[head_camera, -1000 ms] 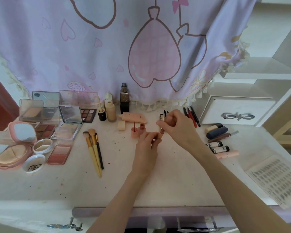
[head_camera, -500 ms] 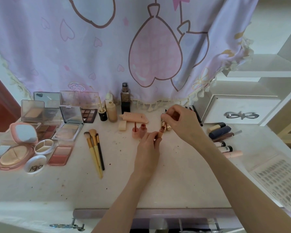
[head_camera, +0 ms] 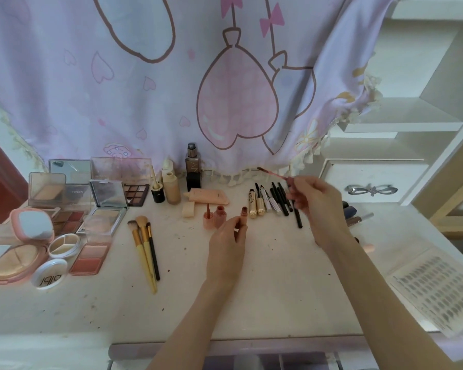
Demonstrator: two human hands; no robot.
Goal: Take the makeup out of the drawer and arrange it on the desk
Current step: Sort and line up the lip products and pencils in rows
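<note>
Head view looks down on a white counter [head_camera: 251, 289] where the left hand [head_camera: 229, 247] pinches a small brown lip-gloss bottle [head_camera: 243, 215] between thumb and fingertips, holding it upright with its open neck pointing up. The right hand [head_camera: 316, 206], raised off to the right of the left and a little farther back, pinches the cap end of a thin pink applicator wand [head_camera: 274, 175]; the wand slants up and to the left, away from that hand, with its dark tip toward the curtain [head_camera: 118, 89]. That is the relation the coming move likely turns on: the bottle's neck sits below and to the left of the wand tip, so the wand would have to swing upright and come down along the bottle's long axis, the right hand travelling while the left steadies. Just left of the left hand stand two pink bottles [head_camera: 213, 217]; between the hands, farther back, lies a row of gold tubes and dark pencils [head_camera: 270, 202]. Brushes [head_camera: 145, 247] and open compacts [head_camera: 64, 222] lie well to the left. Below both forearms, the drawer [head_camera: 251, 360] shows at the frame's bottom edge, its contents unclear.
</note>
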